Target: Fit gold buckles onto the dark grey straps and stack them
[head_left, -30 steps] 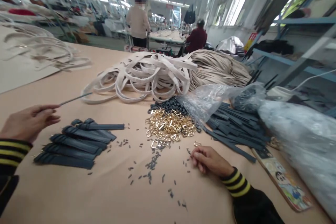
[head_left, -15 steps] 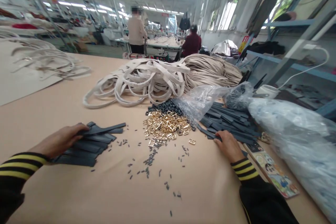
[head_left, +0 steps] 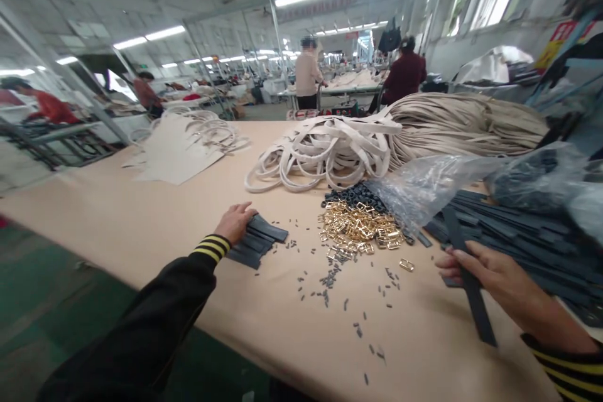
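Note:
My left hand [head_left: 235, 223] rests at the far left end of a small fanned stack of dark strips [head_left: 258, 240], its fingers stretched out over them. On the right, my right hand [head_left: 487, 273] pinches one dark strip [head_left: 477, 308] between thumb and fingers, raised above the table and slanting toward me. Just beyond that hand lies a large pile of similar dark strips [head_left: 532, 235]. Between my hands sits a heap of gold buckles [head_left: 358, 226], with small black rings [head_left: 355, 195] behind it. Little dark pieces [head_left: 330, 279] are scattered in front.
White looped straps [head_left: 325, 151] and a long beige strap bundle [head_left: 466, 119] lie behind the buckles. Clear plastic bags [head_left: 424, 182] partly cover the right side. Light sheet material [head_left: 176, 151] is at the far left. The table edge [head_left: 117, 276] runs along my left; several people work beyond.
The view has swung left, so the table appears shifted right. My right hand has lifted a strip off the large pile. The strip under my left hand now lies along the stack.

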Action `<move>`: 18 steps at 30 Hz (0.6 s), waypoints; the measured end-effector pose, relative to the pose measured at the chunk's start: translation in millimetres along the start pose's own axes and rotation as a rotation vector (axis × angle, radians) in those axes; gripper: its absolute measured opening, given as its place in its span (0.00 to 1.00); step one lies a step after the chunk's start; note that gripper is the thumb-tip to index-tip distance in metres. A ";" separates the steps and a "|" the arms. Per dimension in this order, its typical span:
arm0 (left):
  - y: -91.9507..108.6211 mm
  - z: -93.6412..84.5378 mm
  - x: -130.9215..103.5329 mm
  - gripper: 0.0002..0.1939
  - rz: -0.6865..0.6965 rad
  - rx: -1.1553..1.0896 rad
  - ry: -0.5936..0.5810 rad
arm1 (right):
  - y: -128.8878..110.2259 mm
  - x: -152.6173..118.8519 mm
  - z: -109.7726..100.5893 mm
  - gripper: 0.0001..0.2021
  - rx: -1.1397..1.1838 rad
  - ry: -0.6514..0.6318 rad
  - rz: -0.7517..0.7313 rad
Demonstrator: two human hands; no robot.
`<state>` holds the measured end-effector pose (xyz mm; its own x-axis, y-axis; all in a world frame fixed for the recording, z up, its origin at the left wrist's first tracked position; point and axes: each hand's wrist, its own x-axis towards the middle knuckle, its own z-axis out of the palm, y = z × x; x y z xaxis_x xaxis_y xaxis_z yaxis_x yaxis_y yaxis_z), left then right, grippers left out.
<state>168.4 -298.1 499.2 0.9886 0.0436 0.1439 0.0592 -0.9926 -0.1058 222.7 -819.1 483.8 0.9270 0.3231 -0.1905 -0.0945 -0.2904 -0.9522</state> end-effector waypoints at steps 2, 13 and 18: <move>34.9 -5.4 -0.5 0.20 -0.038 -0.121 0.110 | -8.9 0.5 18.9 0.14 0.334 -0.095 0.024; 310.1 6.1 -32.5 0.15 -0.194 -1.853 -0.830 | 18.6 18.5 64.0 0.12 0.831 0.031 -0.035; 311.5 16.6 -18.5 0.11 -0.334 -2.065 -0.696 | 17.6 19.6 61.5 0.12 0.789 0.082 -0.043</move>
<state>170.9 -606.2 447.3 0.8825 -0.2566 -0.3941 0.4670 0.3793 0.7988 216.9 -762.5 448.6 0.9566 0.2432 -0.1603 -0.2585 0.4552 -0.8521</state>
